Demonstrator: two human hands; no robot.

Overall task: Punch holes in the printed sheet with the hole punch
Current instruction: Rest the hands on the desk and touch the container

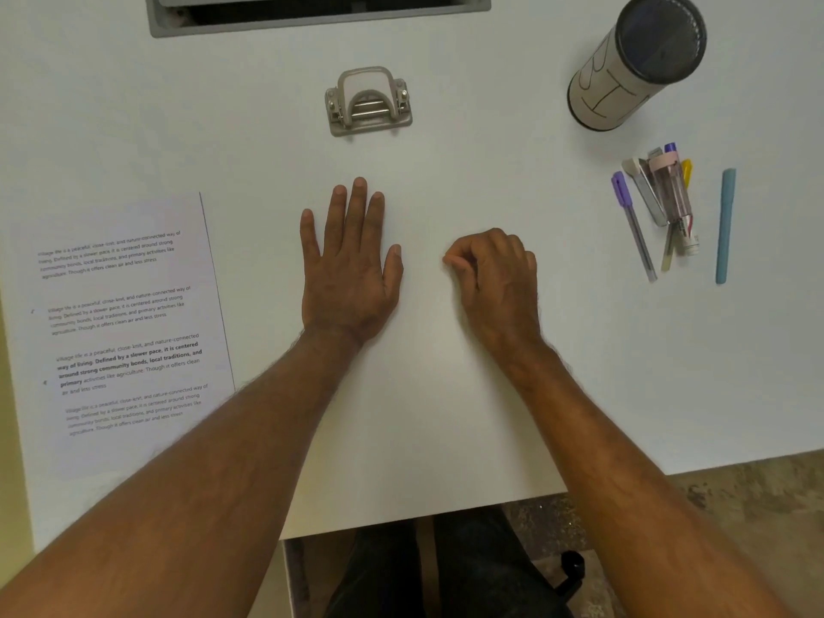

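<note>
White worktop [490, 180] carries everything needed, and nothing has been picked up yet. One printed sheet [129, 332] lies flat at about nine o'clock from the hands, its right edge near the left forearm and its near corner close to the worktop's front edge. One grey metal hole punch [368, 103] sits at twelve o'clock, apart from both hands, handle up. The left hand [348, 269] rests palm down with its grip spread flat and fingers apart, on nothing but bare surface; the right hand [495, 278] lies beside it with its grip loosely curled together, and it seems to enclose nothing. At two o'clock stands one tall tube [633, 64] with a dark lid, and at three o'clock a small heap of roughly half a dozen pens and markers [664, 207], with one blue marker [726, 225] lying apart from them. Trouble I would expect: dragging the sheet across could crease it or tip it off the near edge, and feeding it crooked or too shallow into the punch would set the holes askew or tear the margin.
</note>
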